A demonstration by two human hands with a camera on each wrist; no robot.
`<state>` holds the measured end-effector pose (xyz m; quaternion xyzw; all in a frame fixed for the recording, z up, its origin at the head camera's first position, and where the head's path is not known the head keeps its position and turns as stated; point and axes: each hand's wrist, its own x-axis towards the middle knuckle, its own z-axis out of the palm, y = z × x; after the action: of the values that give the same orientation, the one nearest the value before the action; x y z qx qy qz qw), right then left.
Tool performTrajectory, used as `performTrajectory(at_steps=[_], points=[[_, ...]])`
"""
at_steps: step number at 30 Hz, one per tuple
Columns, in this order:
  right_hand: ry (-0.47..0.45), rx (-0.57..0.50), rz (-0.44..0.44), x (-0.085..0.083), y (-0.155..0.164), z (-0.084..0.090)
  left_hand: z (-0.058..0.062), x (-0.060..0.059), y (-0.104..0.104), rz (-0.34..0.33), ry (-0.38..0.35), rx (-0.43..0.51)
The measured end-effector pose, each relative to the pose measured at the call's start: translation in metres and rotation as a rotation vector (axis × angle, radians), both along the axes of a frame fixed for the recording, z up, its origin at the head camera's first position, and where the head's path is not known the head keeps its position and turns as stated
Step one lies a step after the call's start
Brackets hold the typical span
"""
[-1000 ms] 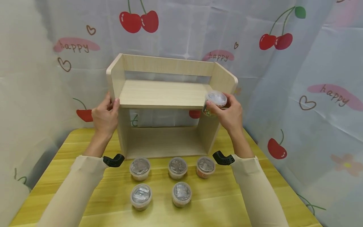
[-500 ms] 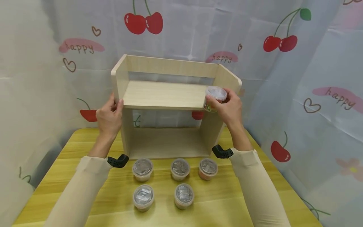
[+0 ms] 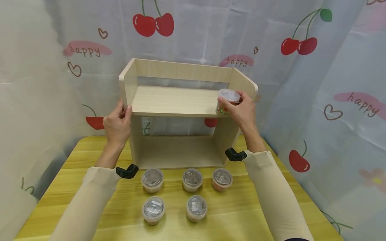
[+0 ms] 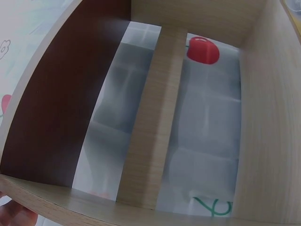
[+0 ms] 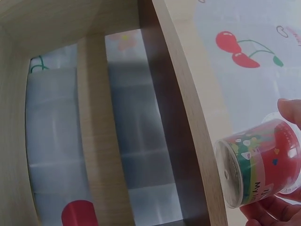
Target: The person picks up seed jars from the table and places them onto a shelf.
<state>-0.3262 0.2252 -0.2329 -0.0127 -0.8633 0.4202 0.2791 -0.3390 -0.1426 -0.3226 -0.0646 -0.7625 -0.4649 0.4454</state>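
Since one second ago, cup (image 3: 228,101) has risen from below the shelf board's front edge to the board's level, at the right end of shelf (image 3: 181,100); right hand (image 3: 241,110) has moved up and inward with it.

Item: cup, small, clear lid, red and green label. Position: right front corner of the upper board, close beside the right side panel. Whether its base rests on the board or is just above it cannot be told from the head view; the right wrist view shows it held beyond the board's edge, tilted.

Right hand: fingers curled round the cup's side, gripping it.

Left hand (image 3: 117,124): thumb and fingers wrapped on the front edge of the left side panel, bracing the shelf.

Handling note, as judgement: level the cup before letting go, seat the base fully on the board and back from the front edge, keep it off the side panel, and keep the left hand steadying the frame.

Also present: five lidded cups (image 3: 173,194) in two rows in front of the shelf, on table (image 3: 90,157); cherry-print curtain (image 3: 301,67) behind and beside the shelf.
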Motion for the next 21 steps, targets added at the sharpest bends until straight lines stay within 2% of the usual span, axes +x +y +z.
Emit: performTrajectory(at_steps=[7,13,21], points=[[-0.018,-0.026,0.001,-0.009,0.003,-0.006,0.000,0.000,0.004,0.002,-0.017,-0.002],[-0.004,-0.029,0.000,-0.014,0.001,-0.005,0.001,0.000,0.003,0.011,-0.010,0.001],[-0.043,-0.008,-0.003,-0.018,-0.003,-0.002,0.002,0.002,0.002,0.024,-0.009,-0.003]])
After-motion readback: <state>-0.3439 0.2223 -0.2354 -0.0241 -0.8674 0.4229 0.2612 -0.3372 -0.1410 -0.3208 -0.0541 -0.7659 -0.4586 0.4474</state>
